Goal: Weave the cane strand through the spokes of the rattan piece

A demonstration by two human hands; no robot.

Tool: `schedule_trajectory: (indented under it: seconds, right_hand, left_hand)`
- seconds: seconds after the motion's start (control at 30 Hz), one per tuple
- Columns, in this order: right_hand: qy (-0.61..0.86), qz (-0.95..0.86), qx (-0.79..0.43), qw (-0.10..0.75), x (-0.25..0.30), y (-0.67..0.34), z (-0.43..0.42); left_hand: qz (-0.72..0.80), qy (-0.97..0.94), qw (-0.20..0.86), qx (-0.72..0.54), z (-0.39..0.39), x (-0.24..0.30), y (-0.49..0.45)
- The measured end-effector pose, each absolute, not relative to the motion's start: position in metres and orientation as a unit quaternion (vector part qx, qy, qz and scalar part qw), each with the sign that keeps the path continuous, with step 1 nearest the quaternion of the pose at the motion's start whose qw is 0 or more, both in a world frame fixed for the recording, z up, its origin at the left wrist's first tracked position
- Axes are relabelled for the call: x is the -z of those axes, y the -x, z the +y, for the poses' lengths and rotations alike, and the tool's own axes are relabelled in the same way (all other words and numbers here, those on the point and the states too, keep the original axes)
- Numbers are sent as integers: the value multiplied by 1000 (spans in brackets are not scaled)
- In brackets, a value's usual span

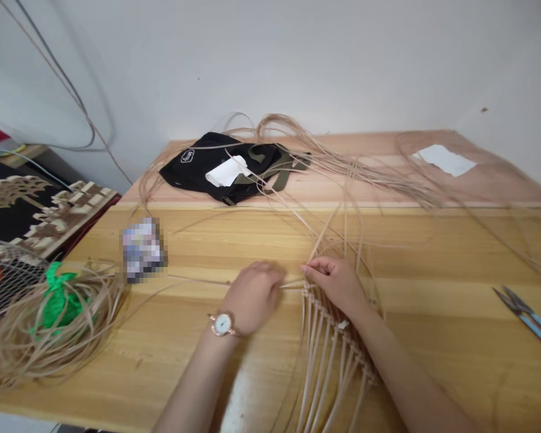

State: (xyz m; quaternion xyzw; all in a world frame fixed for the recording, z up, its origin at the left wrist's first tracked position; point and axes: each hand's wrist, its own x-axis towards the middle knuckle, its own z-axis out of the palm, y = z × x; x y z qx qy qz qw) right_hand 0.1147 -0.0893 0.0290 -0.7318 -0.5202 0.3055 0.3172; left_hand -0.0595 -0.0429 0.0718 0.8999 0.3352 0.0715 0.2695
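A flat piece of pale rattan weaving [330, 349] lies on the wooden table [437, 373], with long loose stakes fanning out from its far end. My right hand [336, 282] rests at the weave's top edge, its fingers pinched on the strands there. My left hand [252, 297], wearing a rose-gold wristwatch [223, 324], is shut on a thin rattan strand [293, 284]. That strand runs across to the right hand and also trails away left along the table. Scissors with blue handles [520, 319] lie to the right, beyond both hands.
A coil of rattan strands [90, 319] with a green plastic bag [58, 304] lies at the left. Further back are a black bag [193, 168], a white paper sheet [444, 160], and a blurred box [143, 249]. A patterned mat [40, 204] and wire fan guard [4, 276] sit beyond the left edge.
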Motion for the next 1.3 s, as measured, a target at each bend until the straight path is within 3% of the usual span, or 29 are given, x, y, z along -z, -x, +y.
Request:
schedule_trajectory:
  seconds: [0.3, 0.53, 0.83, 1.3]
  right_hand:
    - [713, -514, -318, 354, -25, -116, -91]
    - [678, -514, -366, 378, -30, -119, -91]
    - [660, -491, -416, 388, -33, -121, -91]
    - [689, -518, -379, 335, -25, -122, -92]
  left_hand:
    - [406, -738, 502, -196, -53, -41, 37]
    - [380, -701, 564, -213, -51, -42, 44]
    - [330, -701, 598, -205, -47, -44, 47]
    - [286, -814, 484, -145, -49, -44, 47]
